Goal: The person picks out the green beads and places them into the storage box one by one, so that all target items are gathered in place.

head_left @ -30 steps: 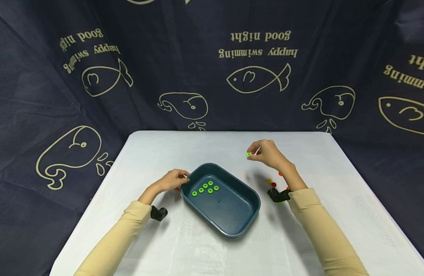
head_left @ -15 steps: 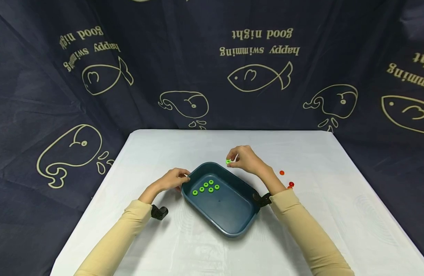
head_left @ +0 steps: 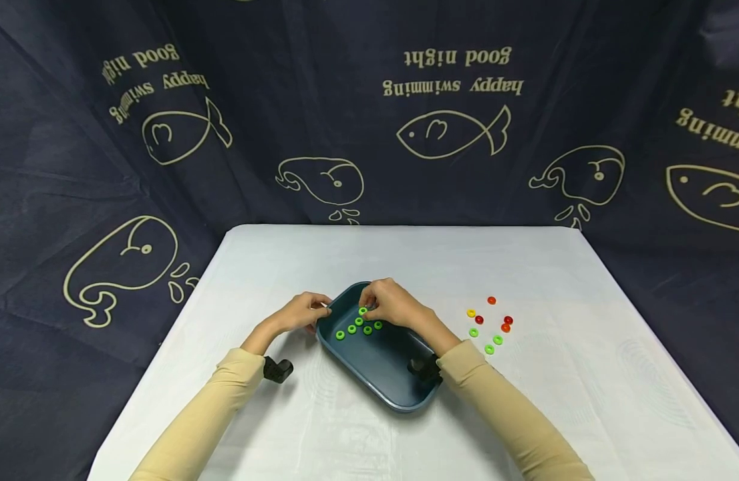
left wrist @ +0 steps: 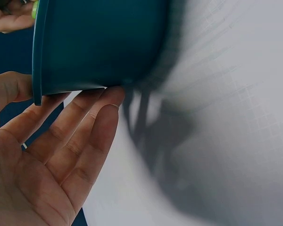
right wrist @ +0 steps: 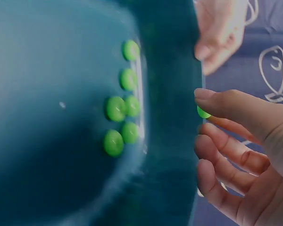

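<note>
A dark teal rectangular plastic tub (head_left: 381, 364) stands at an angle on the white table. My left hand (head_left: 296, 312) grips its left end, with the thumb over the rim and the fingers against the outer wall (left wrist: 104, 44). Above the tub's far left corner, my right hand (head_left: 396, 307) pinches a small green ring (right wrist: 204, 113) between thumb and index finger; its other fingers are loosely bent. Several matching green rings (head_left: 351, 329) lie below on the tub floor, near its left end.
Right of the tub, loose rings are scattered on the table (head_left: 586, 401): several green ones (head_left: 489, 349), a yellow one (head_left: 471, 312), orange ones (head_left: 492, 300) and dark red ones (head_left: 508, 321). A dark fish-print cloth (head_left: 357, 80) hangs behind the table's far edge.
My right hand has carried the green ring leftward and nearer, from beyond the tub to over its left end. The loose rings at right are uncovered. My left hand keeps its grip.
</note>
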`<state>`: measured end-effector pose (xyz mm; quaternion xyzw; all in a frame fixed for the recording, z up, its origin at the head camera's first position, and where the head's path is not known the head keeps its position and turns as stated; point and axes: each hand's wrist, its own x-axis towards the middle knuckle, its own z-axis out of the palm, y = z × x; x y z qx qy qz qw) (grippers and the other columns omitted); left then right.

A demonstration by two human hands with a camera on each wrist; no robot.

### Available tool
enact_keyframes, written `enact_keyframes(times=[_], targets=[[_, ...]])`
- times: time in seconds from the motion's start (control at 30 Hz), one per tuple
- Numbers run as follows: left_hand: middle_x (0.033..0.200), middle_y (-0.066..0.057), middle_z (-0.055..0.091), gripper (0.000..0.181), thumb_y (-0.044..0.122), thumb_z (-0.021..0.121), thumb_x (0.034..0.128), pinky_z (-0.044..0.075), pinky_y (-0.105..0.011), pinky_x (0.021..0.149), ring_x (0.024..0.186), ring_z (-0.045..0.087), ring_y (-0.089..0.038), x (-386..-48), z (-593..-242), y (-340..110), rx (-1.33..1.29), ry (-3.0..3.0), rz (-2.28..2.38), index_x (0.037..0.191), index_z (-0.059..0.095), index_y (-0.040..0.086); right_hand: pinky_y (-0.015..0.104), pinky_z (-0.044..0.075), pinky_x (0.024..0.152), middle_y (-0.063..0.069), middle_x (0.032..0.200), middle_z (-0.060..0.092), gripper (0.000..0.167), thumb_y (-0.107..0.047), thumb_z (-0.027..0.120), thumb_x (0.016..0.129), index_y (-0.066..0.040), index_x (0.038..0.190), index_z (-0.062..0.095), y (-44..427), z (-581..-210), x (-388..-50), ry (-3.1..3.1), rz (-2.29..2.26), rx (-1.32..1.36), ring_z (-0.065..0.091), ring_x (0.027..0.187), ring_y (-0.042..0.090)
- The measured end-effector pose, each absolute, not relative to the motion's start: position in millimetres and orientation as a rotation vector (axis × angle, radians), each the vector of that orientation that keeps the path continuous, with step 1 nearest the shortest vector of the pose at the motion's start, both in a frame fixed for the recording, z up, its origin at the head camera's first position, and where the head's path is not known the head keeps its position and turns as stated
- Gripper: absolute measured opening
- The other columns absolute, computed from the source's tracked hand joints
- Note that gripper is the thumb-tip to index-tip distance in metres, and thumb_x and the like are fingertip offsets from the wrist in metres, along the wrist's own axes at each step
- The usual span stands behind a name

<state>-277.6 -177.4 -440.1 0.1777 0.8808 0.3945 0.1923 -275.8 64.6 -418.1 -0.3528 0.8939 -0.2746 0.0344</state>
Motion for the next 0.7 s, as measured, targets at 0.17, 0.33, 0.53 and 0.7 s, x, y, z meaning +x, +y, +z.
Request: enact_keyframes(times=[0.17,0.33,0.53,0.7], targets=[[0.105,-0.021,0.066,0.036,0.015,0.050,0.0950,0.059,-0.041,0.062,0.060,0.062,-0.013,-277,-440,-176,0.480,2.472,1.106,0.126,0.055,-0.003,0.021,0.053,0.067,0.001,0.088,0.069,0.011,-0.015,0.076,0.079,-0.011,0.088,0.072,54,-429,-269,2.720,-0.736,-1.065,0.064,0.082,0.014],[0.105,-0.022,0.066,0.036,0.015,0.050,0.0949,0.059,-0.041,0.062,0.061,0.062,-0.013,-278,-440,-177,0.480,2.465,1.117,0.126,0.055,-0.003,0.018,0.052,0.067,-0.001,0.090,0.070,0.013,-0.019,0.076,0.078,-0.012,0.089,0.072,49,-442,-265,2.730,-0.628,-1.051,0.064,0.084,0.012],[0.106,-0.022,0.066,0.037,0.016,0.050,0.0954,0.059,-0.041,0.062,0.062,0.061,-0.012,-277,-440,-179,0.473,2.464,1.117,0.126,0.055,-0.003,0.016,0.051,0.065,-0.003,0.087,0.069,0.014,-0.021,0.079,0.075,-0.014,0.084,0.072,45,-452,-265,2.730,-0.613,-1.075,0.064,0.080,0.009],[0.107,-0.022,0.066,0.037,0.016,0.051,0.0952,0.059,-0.041,0.062,0.059,0.061,-0.014,-277,-441,-178,0.470,2.466,1.125,0.127,0.054,-0.003,0.016,0.050,0.061,-0.005,0.082,0.069,0.012,-0.021,0.080,0.074,-0.016,0.081,0.072,45,-459,-265,2.731,-0.572,-1.095,0.062,0.075,0.006]])
